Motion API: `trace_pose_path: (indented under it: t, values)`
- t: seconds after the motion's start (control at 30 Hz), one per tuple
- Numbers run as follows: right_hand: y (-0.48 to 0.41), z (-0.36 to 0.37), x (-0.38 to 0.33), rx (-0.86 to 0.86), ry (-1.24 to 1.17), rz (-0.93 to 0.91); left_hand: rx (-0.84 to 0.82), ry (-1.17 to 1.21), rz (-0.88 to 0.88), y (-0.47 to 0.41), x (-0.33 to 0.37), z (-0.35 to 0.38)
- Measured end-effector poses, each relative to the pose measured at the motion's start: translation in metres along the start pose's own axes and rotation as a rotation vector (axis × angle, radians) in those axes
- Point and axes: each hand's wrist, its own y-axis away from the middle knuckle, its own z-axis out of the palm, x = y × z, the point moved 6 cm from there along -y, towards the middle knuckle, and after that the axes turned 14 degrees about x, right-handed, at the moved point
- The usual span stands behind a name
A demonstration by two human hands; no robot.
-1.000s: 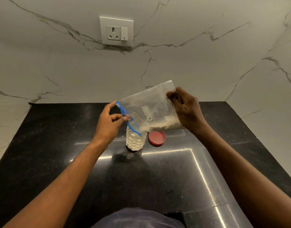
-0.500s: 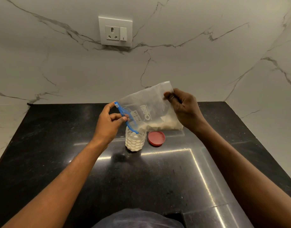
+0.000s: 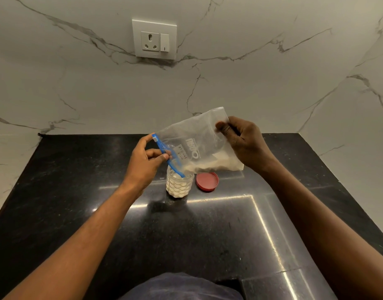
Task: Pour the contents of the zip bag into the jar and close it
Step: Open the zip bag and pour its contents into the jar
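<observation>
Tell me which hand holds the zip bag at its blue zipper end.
The left hand pinches the blue zipper, just above the jar. The right hand instead grips the zip bag at its opposite, closed end, raised higher.

Right hand (image 3: 244,144) has shifted slightly left along the zip bag (image 3: 195,135).

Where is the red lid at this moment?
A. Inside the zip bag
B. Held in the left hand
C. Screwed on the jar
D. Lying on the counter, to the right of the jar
D: the red lid lies flat on the black counter just right of the open jar, while both hands hold the zip bag above it.
</observation>
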Motion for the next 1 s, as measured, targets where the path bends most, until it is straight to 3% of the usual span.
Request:
trace_pose_path:
  t: [0.5,1.0]
  values:
    - [-0.001,-0.004,0.000,0.029,-0.040,0.020,-0.018,-0.055,0.026,0.000,0.004,0.000]
    - [-0.005,-0.002,-0.011,0.015,0.035,-0.117,-0.036,-0.141,0.026,0.001,0.000,0.000]
